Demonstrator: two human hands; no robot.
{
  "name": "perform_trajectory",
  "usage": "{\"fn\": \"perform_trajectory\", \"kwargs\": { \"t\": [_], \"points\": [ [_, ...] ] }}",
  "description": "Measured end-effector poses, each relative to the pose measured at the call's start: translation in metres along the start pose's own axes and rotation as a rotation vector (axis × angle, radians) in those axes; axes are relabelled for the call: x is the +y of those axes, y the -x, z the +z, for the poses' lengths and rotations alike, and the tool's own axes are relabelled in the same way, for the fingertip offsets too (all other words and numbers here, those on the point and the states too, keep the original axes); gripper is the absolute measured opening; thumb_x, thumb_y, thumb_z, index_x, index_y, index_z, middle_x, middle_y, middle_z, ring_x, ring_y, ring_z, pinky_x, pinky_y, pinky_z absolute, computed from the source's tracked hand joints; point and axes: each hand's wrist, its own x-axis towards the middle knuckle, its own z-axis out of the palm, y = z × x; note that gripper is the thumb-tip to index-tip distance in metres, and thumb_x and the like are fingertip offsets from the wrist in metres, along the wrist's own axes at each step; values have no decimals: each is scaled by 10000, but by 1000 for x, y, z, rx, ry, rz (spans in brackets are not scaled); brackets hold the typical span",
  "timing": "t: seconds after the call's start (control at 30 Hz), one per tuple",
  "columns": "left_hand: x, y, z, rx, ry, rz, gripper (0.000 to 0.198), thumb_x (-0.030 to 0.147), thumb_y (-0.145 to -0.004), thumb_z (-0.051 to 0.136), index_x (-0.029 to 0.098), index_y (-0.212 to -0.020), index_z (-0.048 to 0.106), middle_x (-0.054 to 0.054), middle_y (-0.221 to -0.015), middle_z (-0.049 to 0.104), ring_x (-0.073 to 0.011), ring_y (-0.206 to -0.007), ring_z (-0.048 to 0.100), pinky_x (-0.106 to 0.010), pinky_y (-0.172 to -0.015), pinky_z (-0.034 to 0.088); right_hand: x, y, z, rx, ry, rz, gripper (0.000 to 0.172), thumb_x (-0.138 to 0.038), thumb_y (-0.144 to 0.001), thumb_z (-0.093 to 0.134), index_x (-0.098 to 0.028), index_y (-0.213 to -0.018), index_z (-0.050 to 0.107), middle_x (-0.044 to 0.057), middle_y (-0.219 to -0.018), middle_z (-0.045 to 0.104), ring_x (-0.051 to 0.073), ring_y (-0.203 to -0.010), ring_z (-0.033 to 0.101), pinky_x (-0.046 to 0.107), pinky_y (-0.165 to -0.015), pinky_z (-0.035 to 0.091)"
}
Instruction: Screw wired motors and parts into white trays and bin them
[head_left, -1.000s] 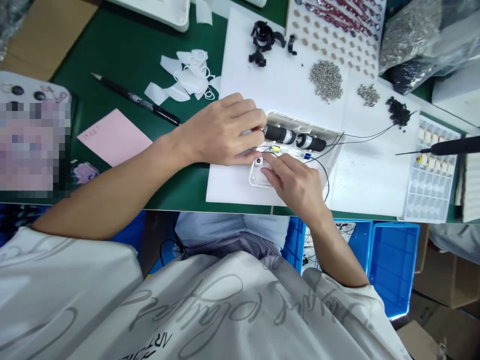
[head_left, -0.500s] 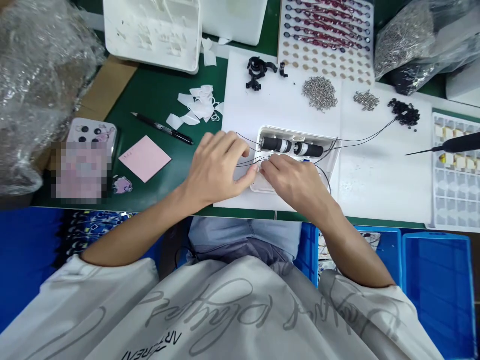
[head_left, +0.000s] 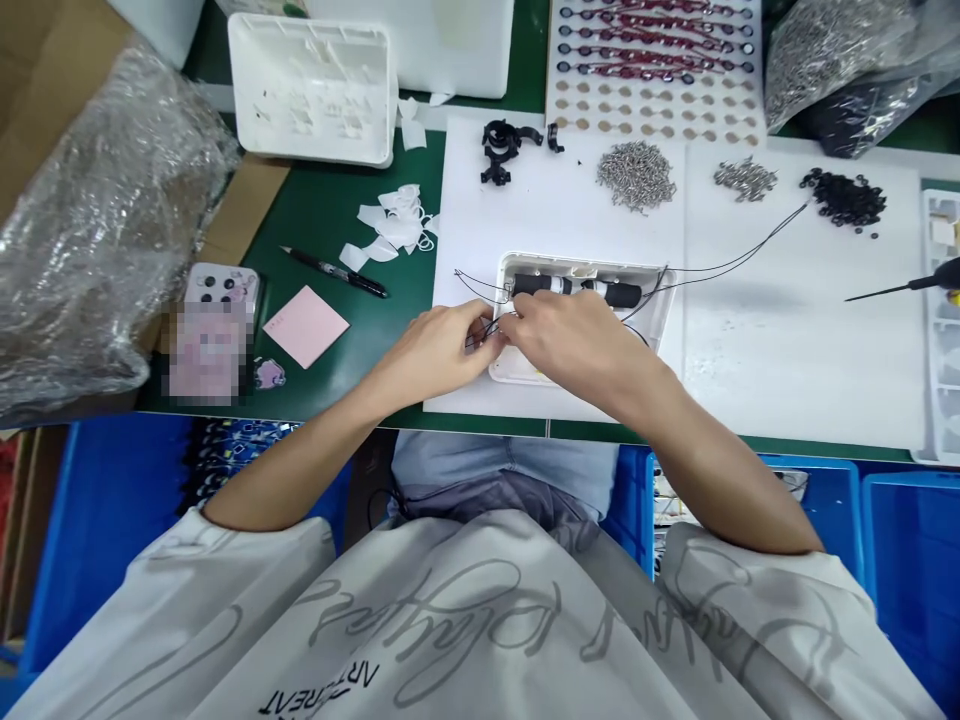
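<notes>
I have the left hand [head_left: 442, 350] and right hand [head_left: 574, 335] fingertip to fingertip, both pinched tight on the thin black wires [head_left: 472, 286], at the left end of the white plastic housing [head_left: 585, 263], whose long axis runs left-right.

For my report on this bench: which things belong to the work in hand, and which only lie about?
In use: black wires pinched by left hand, right hand at them; white housing; black cylinders in it.
Lying about: pen, pink note, phone, screw pile.

Left hand [head_left: 439, 350] and right hand [head_left: 566, 335] pinch thin black wires [head_left: 474, 287] beside white housing [head_left: 654, 310]
</notes>
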Motion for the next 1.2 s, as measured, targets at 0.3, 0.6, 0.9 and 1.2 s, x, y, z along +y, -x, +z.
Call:
{"fn": "perform_trajectory", "kwargs": {
  "t": [0.3,0.6,0.9,1.2],
  "points": [
    [-4,-11,0,-73,31,-38,288,495,-926,565,207,-939,558,-20,-834,700,-169,-724,605,-290,-641,377,33,41,35,418,-174,-65,260,-353,-1063,517,-178,-1151,687,53,-1041,672,157,-849,627,290,-572,249],
    [4,-31,-13,-273,-5,-67,454,438,-894,633,196,-1269,553,-32,-776,710,-229,-710,696,-305,-605,474,73,132,95,771,-605,95,166,-170,-984,629,-204,-1140,677,-2,-935,687,47,-732,565,212,-597,424],
    [15,-32,-9,-319,118,-272,454,422,-890,650,196,-1267,535,-17,-731,701,-214,-593,700,-321,-547,544,62,118,155,848,-1022,576,397,-461,-1008,594,-201,-1288,704,76,-1049,706,111,-891,664,187,-630,532],
    [9,-23,-3,-259,269,-203,502,428,-895,668,209,-1313,496,-42,-889,698,-175,-649,656,-302,-567,542,66,99,154,839,-828,495,463,-534,-1009,540,-174,-1225,738,70,-1092,732,115,-847,658,220,-621,461]
  ]
}}
